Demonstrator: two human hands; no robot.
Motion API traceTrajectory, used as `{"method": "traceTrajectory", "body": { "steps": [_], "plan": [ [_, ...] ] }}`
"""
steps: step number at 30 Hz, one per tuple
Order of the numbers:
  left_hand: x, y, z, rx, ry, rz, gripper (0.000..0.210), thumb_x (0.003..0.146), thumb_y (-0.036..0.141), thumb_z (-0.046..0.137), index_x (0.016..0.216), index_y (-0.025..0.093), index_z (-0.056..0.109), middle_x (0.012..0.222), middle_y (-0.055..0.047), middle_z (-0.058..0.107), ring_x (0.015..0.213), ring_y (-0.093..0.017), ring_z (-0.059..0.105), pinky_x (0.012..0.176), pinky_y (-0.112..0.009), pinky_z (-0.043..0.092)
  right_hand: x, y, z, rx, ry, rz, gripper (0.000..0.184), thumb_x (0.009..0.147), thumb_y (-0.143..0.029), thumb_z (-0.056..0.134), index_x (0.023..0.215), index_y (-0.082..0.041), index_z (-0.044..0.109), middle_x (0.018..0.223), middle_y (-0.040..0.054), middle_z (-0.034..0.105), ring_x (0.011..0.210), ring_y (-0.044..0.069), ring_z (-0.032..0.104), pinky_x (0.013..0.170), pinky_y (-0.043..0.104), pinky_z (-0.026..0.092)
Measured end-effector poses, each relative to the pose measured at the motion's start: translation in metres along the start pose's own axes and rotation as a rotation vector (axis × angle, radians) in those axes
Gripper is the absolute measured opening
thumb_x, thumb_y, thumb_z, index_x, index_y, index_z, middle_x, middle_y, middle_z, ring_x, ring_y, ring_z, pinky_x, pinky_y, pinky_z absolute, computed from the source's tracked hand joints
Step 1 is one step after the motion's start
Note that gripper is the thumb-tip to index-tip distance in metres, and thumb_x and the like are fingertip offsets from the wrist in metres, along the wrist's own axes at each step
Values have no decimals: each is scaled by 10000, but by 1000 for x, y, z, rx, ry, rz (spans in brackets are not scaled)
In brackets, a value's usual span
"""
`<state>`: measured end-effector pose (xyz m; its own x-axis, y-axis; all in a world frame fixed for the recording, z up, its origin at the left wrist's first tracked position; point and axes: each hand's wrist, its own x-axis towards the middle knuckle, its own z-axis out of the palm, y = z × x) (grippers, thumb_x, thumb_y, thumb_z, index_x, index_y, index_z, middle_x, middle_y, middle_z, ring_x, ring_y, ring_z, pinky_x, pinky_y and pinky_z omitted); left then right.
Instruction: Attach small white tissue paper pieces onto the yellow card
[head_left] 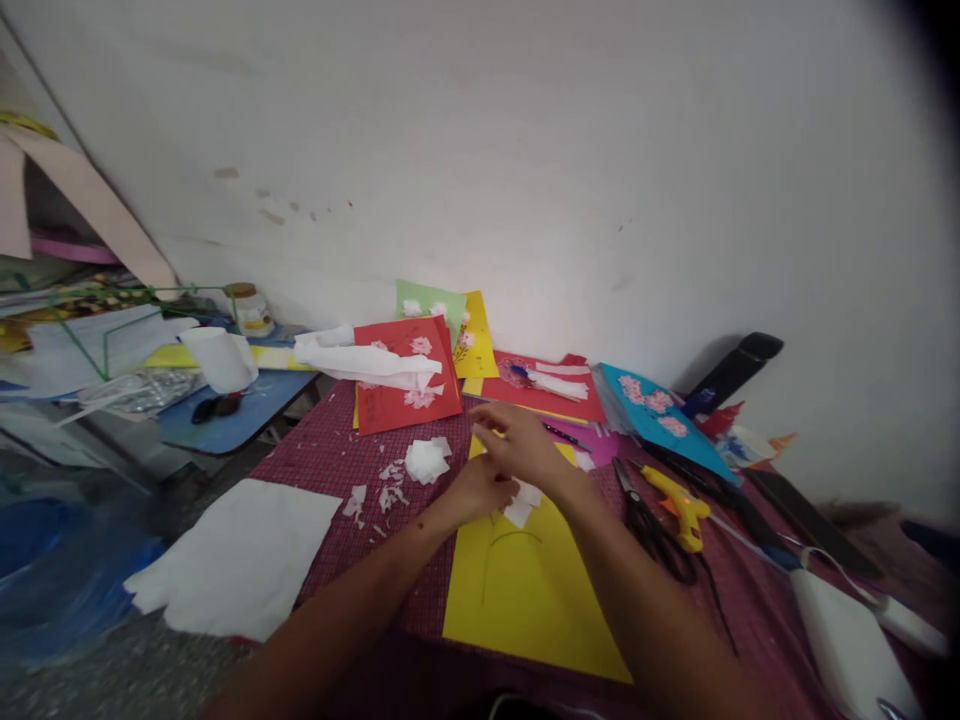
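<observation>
My left hand [482,492] is low over the upper part of a yellow paper sheet [525,590], its fingers curled. Just above it, my right hand [517,442] bends its fingers in close to the left. Whatever lies between the fingertips is too small or hidden to make out. White paper pieces [523,503] rest on the yellow sheet beside my left hand. Thin curved dark lines are drawn on the sheet. To the left sit a stack of white paper squares [427,460] and torn white scraps [391,495] on the checked tablecloth [315,440].
Scissors [649,525] and a yellow glue gun [677,505] lie to the right. Red cards with pink paper flowers [409,400] and a blue flower card [660,410] are near the wall. A large white sheet [240,560] hangs over the left edge. A jar [251,312] stands farther left.
</observation>
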<state>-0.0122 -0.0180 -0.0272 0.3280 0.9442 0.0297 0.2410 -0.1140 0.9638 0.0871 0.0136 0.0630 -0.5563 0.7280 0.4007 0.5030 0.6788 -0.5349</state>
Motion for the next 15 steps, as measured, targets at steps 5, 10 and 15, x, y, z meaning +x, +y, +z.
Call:
{"method": "traceTrajectory", "body": {
  "steps": [5,10,15],
  "plan": [
    [-2,14,0,-197,72,153,343,794,171,539,1138,161,531,682,18,584,564,-97,558,542,-203,423,-55,45,-22,468,248,392,253,806,-387,587,938,-186,667,909,64,684,772,183,610,656,290,466],
    [-5,23,0,-261,71,180,323,812,230,561,1128,170,528,712,20,566,612,-92,551,588,-207,432,-82,72,-10,994,190,605,373,797,-493,598,968,-167,662,736,50,662,582,137,567,514,244,401],
    [-5,25,-1,-266,79,164,321,817,245,574,1125,169,526,721,25,544,614,-85,536,584,-204,436,-85,69,-10,901,74,523,259,784,-407,646,757,-149,653,588,13,612,492,100,485,496,228,341]
  ]
}}
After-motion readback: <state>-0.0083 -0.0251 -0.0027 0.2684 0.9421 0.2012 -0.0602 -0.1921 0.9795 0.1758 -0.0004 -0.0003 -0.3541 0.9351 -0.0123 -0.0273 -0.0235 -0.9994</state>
